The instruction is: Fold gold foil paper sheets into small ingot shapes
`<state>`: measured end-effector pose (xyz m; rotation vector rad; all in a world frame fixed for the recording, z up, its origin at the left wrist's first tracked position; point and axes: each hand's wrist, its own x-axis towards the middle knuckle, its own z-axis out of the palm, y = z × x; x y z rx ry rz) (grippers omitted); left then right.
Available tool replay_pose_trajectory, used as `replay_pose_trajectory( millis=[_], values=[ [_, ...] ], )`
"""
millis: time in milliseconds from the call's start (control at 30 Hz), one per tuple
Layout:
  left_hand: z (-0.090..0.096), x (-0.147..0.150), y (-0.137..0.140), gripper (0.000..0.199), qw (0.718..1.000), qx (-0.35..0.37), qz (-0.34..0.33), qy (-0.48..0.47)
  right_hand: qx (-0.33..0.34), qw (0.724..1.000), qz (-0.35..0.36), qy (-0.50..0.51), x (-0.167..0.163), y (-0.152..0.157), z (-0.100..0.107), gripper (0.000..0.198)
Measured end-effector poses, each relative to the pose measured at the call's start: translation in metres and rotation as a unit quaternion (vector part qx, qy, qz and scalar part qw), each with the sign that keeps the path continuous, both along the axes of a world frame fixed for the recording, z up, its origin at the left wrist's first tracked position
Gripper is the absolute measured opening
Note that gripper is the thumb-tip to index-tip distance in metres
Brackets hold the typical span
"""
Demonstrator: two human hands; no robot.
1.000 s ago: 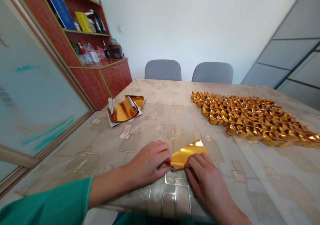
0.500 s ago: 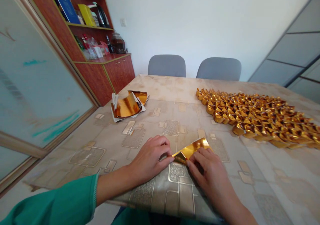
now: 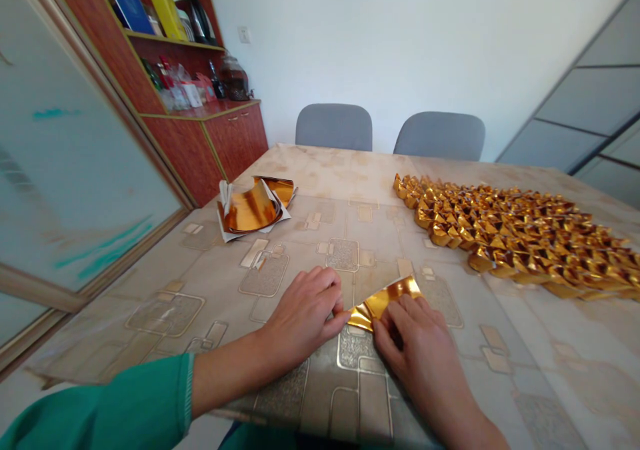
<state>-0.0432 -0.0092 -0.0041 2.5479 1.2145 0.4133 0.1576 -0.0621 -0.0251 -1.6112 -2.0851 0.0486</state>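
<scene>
- The gold sheet (image 3: 381, 299) was held low over the desk (image 3: 315, 177), left of the folded gold rows (image 3: 505, 233) and nearer the person; a crooked crease or a torn corner seemed the likeliest fault, should the hands have pulled unevenly.
- It looked shiny and slightly rippled, with a pale line along its far edge, narrowing toward its left end.
- The left hand (image 3: 306, 307) had its grip pinched narrow on that end; the right hand (image 3: 420, 333), fingers curled, gripped and partly hid the other.
- A loose stack of sheets (image 3: 254, 211) sat left of the rows.
</scene>
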Motion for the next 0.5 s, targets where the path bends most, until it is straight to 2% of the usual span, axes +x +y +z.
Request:
replay_pose_trajectory(
  millis=[500],
  values=[
    [-0.0022,-0.0012,0.0023,0.018,0.999,0.040,0.010,0.011,0.013,0.999,-0.028,-0.024,-0.0018,0.0009,-0.0037,0.018]
  ],
)
